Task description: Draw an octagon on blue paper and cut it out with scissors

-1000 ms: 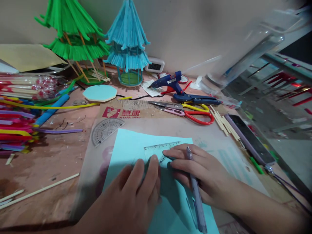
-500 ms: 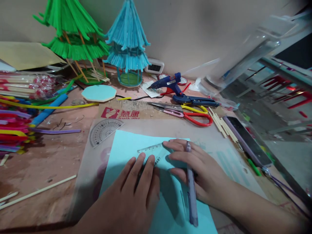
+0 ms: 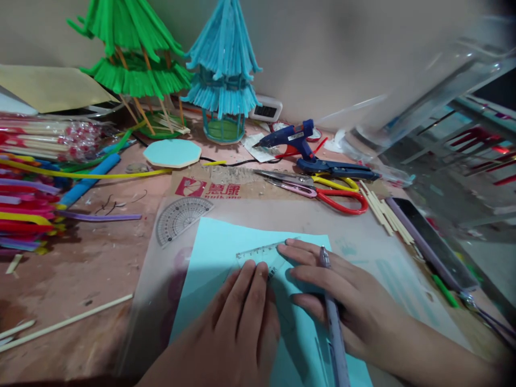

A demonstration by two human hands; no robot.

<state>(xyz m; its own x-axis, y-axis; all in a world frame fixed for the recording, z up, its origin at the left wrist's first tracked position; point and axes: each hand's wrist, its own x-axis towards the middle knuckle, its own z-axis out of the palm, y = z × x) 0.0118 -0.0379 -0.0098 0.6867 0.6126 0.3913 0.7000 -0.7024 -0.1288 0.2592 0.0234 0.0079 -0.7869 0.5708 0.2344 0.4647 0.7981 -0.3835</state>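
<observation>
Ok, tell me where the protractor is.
In the head view the clear protractor lies left of centre, by the top-left corner of the light blue paper, just below the red logo.

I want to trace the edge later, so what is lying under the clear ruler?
The clear ruler lies on the light blue paper. The left hand and right hand cover its near end, so that part is hidden.

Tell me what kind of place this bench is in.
Most likely a home craft or hobby desk: a blue glue gun, scissors and bundled coloured sticks lie about, and two finished stick pagoda models stand against the wall.
</observation>
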